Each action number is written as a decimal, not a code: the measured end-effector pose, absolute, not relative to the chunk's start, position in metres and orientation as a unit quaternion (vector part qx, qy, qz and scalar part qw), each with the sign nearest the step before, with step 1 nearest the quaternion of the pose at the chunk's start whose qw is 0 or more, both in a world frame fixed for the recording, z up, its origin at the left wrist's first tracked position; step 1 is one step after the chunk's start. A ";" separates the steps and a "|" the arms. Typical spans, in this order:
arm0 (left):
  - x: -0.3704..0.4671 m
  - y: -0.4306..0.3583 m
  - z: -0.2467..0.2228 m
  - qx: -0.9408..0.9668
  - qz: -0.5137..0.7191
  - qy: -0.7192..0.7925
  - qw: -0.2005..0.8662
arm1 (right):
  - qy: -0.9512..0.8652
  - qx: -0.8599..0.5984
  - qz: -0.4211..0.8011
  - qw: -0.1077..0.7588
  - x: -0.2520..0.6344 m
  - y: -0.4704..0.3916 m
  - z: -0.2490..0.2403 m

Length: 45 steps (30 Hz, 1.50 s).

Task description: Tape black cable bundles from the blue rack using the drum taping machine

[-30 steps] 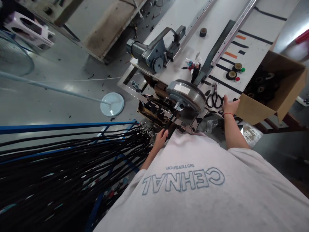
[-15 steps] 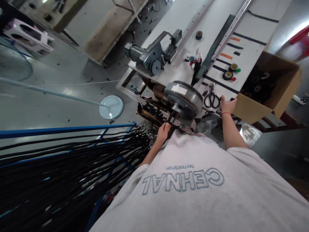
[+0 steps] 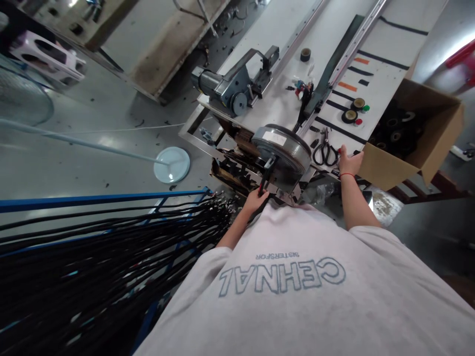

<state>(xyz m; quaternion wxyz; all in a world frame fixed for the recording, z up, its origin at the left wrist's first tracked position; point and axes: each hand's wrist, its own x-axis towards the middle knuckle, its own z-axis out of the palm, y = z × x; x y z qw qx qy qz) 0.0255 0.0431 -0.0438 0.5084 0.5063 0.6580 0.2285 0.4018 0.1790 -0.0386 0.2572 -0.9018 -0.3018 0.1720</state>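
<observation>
My left hand point(image 3: 256, 200) is closed around a black wrapped cable point(image 3: 265, 177) with a bit of red near the fingers. That cable runs up into the hub of a round grey wheel-like machine head point(image 3: 284, 151) at the table's near end. My right hand point(image 3: 351, 160) rests on the table's near edge, thumb and finger apart, beside a small red spot. Left of it lie black-handled scissors point(image 3: 325, 152). Beyond the wheel, a dark cable bundle with coloured ends point(image 3: 305, 94) lies on the white tabletop.
A grey motor unit point(image 3: 232, 86) sits on the table's left side. Tape rolls point(image 3: 349, 116) and black strips lie on the right. An open cardboard box point(image 3: 411, 133) stands at the right edge. Many black cables point(image 3: 111, 262) hang on a blue rack point(image 3: 111, 198) at left.
My left hand has moved slightly right, and the black cable now shows clearly at the hub, which was blurred before. The bundle on the table has shifted a little. My right hand has stayed put.
</observation>
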 end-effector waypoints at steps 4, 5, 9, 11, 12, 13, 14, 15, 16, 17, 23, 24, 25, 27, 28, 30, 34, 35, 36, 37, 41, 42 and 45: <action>0.004 0.019 -0.060 0.488 0.203 0.683 0.504 | -0.298 -0.901 0.174 0.264 0.403 0.179 -0.040; -0.001 0.011 -0.060 0.488 0.214 0.684 0.499 | -0.298 -0.899 0.175 0.267 0.403 0.179 -0.040; -0.018 -0.022 -0.045 0.490 0.246 0.682 0.485 | -0.299 -0.896 0.180 0.275 0.404 0.178 -0.040; -0.022 -0.034 -0.034 0.477 0.255 0.692 0.479 | -0.299 -0.896 0.181 0.272 0.404 0.179 -0.041; -0.022 -0.038 -0.028 0.471 0.260 0.694 0.479 | -0.299 -0.897 0.181 0.269 0.404 0.179 -0.041; -0.022 -0.040 -0.023 0.464 0.269 0.691 0.484 | -0.299 -0.898 0.181 0.266 0.405 0.179 -0.041; -0.020 -0.040 -0.018 0.455 0.280 0.684 0.497 | -0.299 -0.899 0.180 0.264 0.406 0.180 -0.042; -0.017 -0.038 -0.014 0.442 0.295 0.673 0.515 | -0.301 -0.899 0.179 0.263 0.407 0.180 -0.043; -0.014 -0.034 -0.011 0.424 0.311 0.660 0.537 | -0.303 -0.899 0.177 0.263 0.407 0.180 -0.044; -0.010 -0.027 -0.008 0.402 0.326 0.646 0.562 | -0.306 -0.898 0.175 0.263 0.408 0.181 -0.045; 0.014 0.028 -0.009 0.260 0.362 0.581 0.681 | -0.312 -0.898 0.167 0.262 0.409 0.183 -0.045; 0.016 0.034 -0.010 0.256 0.355 0.568 0.697 | -0.312 -0.898 0.168 0.260 0.408 0.183 -0.044; 0.017 0.039 -0.010 0.260 0.346 0.553 0.712 | -0.311 -0.899 0.169 0.258 0.408 0.183 -0.043; 0.016 0.044 -0.007 0.284 0.323 0.530 0.731 | -0.309 -0.901 0.170 0.254 0.407 0.183 -0.043; 0.015 0.045 -0.005 0.299 0.312 0.524 0.734 | -0.310 -0.901 0.169 0.253 0.407 0.183 -0.044; 0.012 0.046 0.001 0.326 0.288 0.525 0.732 | -0.315 -0.899 0.165 0.258 0.408 0.182 -0.045; 0.008 0.051 0.014 0.388 0.233 0.543 0.707 | -0.324 -0.893 0.156 0.269 0.409 0.182 -0.048; 0.008 0.053 0.017 0.410 0.222 0.547 0.695 | -0.323 -0.895 0.158 0.265 0.408 0.182 -0.047; 0.009 0.055 0.019 0.435 0.214 0.552 0.679 | -0.320 -0.897 0.161 0.259 0.408 0.182 -0.046; 0.010 0.057 0.022 0.461 0.208 0.558 0.658 | -0.316 -0.900 0.164 0.252 0.408 0.182 -0.045; 0.014 0.060 0.026 0.541 0.187 0.586 0.573 | -0.307 -0.905 0.169 0.242 0.406 0.183 -0.039; 0.014 0.059 0.025 0.547 0.190 0.586 0.567 | -0.307 -0.904 0.169 0.243 0.406 0.183 -0.039; 0.014 0.049 0.019 0.529 0.240 0.563 0.589 | -0.308 -0.903 0.165 0.250 0.407 0.183 -0.041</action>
